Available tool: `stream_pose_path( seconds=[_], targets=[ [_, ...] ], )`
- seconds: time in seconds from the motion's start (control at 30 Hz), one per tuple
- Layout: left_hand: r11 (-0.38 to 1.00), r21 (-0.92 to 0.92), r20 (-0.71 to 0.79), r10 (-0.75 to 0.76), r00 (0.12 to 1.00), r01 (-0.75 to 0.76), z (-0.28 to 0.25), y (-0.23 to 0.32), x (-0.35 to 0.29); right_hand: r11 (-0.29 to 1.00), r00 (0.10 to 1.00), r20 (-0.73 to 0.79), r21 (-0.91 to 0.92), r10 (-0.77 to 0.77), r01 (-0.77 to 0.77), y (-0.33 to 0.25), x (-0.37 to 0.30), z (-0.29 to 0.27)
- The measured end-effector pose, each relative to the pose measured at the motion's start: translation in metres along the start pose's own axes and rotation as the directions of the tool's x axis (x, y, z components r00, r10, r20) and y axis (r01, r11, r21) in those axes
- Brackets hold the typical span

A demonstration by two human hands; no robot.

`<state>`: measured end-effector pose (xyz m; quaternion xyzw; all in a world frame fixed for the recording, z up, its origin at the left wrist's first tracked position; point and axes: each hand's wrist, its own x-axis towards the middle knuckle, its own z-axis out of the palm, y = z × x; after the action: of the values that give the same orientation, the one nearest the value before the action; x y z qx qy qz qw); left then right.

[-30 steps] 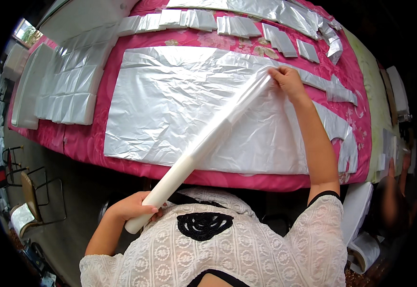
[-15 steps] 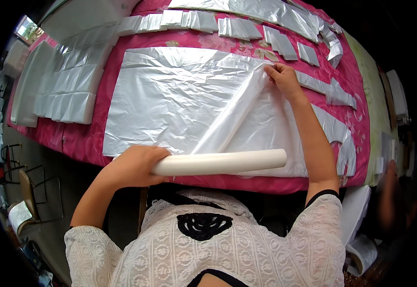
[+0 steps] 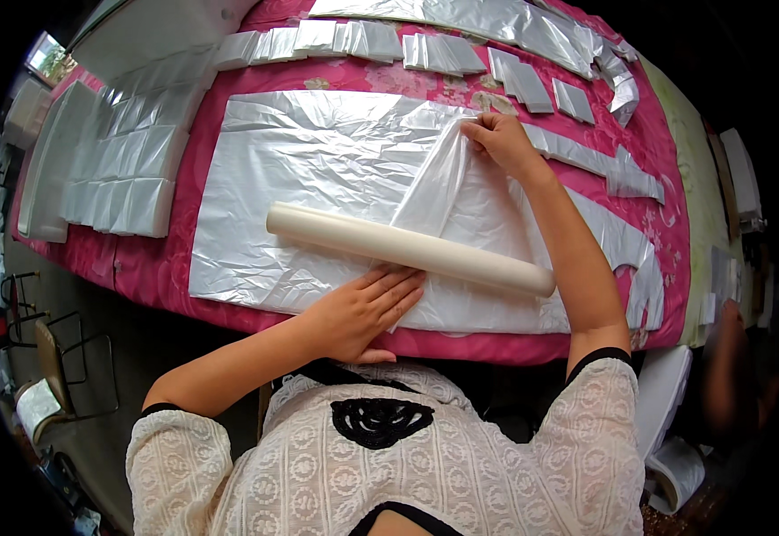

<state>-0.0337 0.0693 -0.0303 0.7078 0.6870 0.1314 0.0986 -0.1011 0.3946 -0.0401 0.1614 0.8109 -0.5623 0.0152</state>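
A large sheet of shiny clear plastic film (image 3: 291, 161) lies spread on the pink cloth in front of me. Its top layer is lifted into a slanting fold, and my right hand (image 3: 501, 143) pinches that fold near the far edge. Across the film rests a smooth off-white tube (image 3: 407, 248), tilted with its left end farther from me. My left hand (image 3: 367, 308) lies flat, fingers stretched out, on the near part of the film. Its fingertips are just below the tube, perhaps touching it.
Stacked packs of folded clear plastic (image 3: 126, 165) stand at the left. Smaller folded bundles (image 3: 443, 54) form a row along the far side, with more film (image 3: 461, 16) behind. Cut film pieces (image 3: 626, 241) lie at the right. A chair (image 3: 50, 366) stands on the floor at left.
My left hand has let go of the tube and moved right, now flat. The tube has moved farther onto the film and turned. My right hand has drawn the fold slightly left.
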Motion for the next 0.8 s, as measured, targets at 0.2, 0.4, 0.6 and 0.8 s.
stream_pose_path(
  seconds=[0.2, 0.4, 0.6, 0.8],
  targets=[
    [0.998, 0.039, -0.025, -0.046, 0.999, 0.047, 0.010, 0.011, 0.002, 0.915, 0.881, -0.327, -0.332, -0.342, 0.232, -0.021, -0.036, 0.021],
    [0.991, 0.024, -0.052, -0.133, 0.990, 0.135, 0.018, 0.026, 0.004, 0.651, 0.831, 0.179, -0.544, -0.527, 0.530, -0.031, -0.170, 0.077],
    [0.985, 0.082, -0.013, -0.150, 0.989, 0.150, 0.017, 0.028, 0.002, 0.615, 0.862, -0.026, -0.712, -0.506, 0.339, -0.002, -0.161, 0.024],
    [0.986, 0.069, -0.043, -0.147, 0.988, 0.150, 0.015, 0.030, 0.007, 0.697, 0.868, -0.258, -0.705, -0.425, 0.131, 0.012, -0.148, -0.031]
  ],
)
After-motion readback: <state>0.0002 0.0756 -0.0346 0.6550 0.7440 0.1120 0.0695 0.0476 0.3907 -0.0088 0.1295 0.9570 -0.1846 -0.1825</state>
